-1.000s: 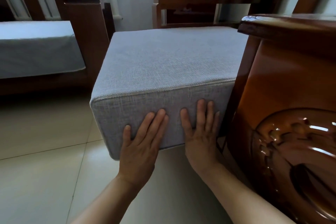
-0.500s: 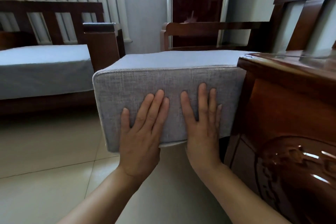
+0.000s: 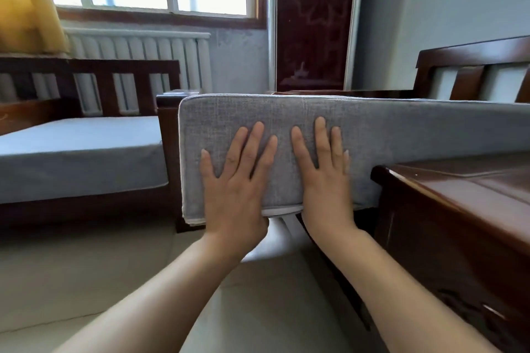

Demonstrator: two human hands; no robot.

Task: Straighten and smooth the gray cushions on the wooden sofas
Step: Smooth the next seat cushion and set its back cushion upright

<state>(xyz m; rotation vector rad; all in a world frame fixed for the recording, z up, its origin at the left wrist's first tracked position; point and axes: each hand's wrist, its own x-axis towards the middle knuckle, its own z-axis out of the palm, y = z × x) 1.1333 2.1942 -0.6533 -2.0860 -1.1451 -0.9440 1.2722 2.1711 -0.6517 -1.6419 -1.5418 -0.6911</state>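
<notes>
Both hands, left (image 3: 235, 180) and right (image 3: 324, 175), lay open and flat against the cushion (image 3: 401, 146) front; it overhung the sofa (image 3: 473, 66), seemingly not yet seated.

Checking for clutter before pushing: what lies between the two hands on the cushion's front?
Only bare gray fabric of the cushion, as the head view shows. The left hand and right hand lie flat, apart.

Your left hand (image 3: 239, 180) and right hand (image 3: 324, 175) are flat, side by side, fingers spread, both arms reaching forward.
</notes>
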